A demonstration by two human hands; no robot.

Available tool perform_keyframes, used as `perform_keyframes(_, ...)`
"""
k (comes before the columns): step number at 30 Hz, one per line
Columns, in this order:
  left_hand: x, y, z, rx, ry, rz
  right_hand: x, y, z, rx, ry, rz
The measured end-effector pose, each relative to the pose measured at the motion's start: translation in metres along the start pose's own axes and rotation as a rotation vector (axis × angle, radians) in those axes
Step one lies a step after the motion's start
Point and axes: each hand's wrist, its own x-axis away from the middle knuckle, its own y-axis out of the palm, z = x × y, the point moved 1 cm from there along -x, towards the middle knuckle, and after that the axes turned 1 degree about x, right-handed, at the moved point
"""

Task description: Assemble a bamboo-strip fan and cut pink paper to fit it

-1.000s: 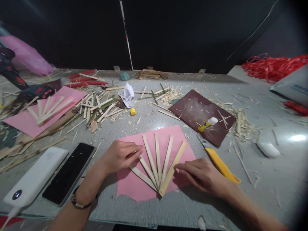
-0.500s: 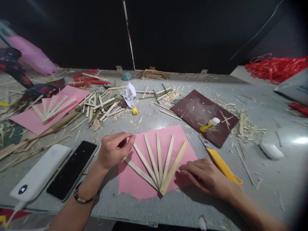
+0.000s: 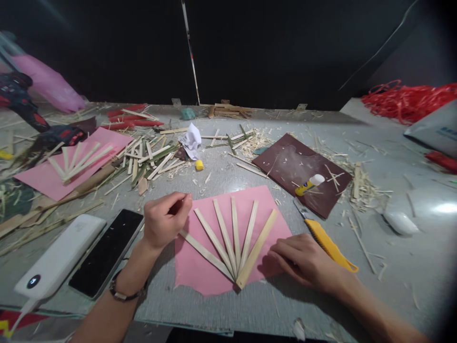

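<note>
A fan of several pale bamboo strips [image 3: 233, 233] lies on a torn-edged pink sheet of paper [image 3: 200, 286], their lower ends meeting near the front edge. Over the sheet's upper left corner is my left hand [image 3: 166, 216], its fingers curled and thumb pressed to them, with nothing visible between. The leftmost strip's outer end reaches just below it. My right hand [image 3: 303, 259] rests at the right edge of the paper, palm down, fingers loosely stretched and holding nothing. Right of it lies a yellow utility knife [image 3: 330, 245].
A glue stick [image 3: 309, 185] lies on a dark brown board [image 3: 285, 157], its yellow cap [image 3: 199, 165] farther left. At left are a phone [image 3: 107, 252], a white power bank [image 3: 60, 255] and another pink sheet [image 3: 117, 138] with strips. Bamboo scraps [image 3: 153, 159] litter the back.
My left hand has moved left, away from the upper end of the second strip. My right hand has shifted very slightly right; the strips look unmoved.
</note>
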Motion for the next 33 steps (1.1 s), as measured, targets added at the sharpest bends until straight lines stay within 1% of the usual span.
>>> perform_keyframes(9, 0.0024, 0.0031, -0.0009, 0.018, -0.022, -0.025, -0.0002, 0.0017, 0.0015, 0.001, -0.010, 0.002)
perform_keyframes(21, 0.0026, 0.0046, -0.0011, 0.030, -0.020, -0.047, -0.0008, 0.0018, -0.0002, 0.007, -0.020, 0.023)
perform_keyframes(33, 0.0034, 0.0063, 0.0002, 0.046, -0.010, -0.074, -0.0004, 0.0057, 0.0026, 0.002, -0.016, 0.011)
